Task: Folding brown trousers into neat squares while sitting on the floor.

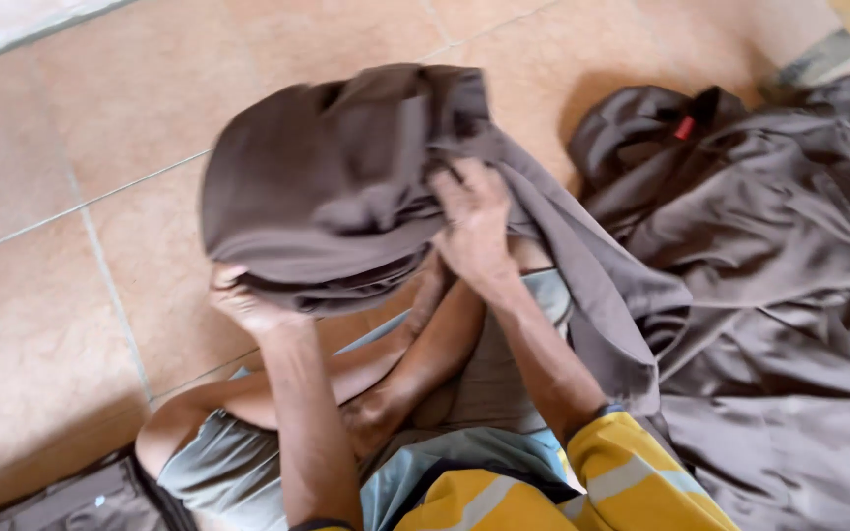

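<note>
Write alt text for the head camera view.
A person seated on a tan tiled floor holds up a bundle of brown cloth, left hand under it and right hand gripping its side. More brown fabric lies heaped to the right.

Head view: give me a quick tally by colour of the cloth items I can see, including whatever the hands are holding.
Brown: 2, the folded bundle gripped by the left hand and right hand, and the loose heap on the tiled floor
Yellow: 1, the sleeve on the right arm
Grey: 1, the shorts
Total: 4
</note>
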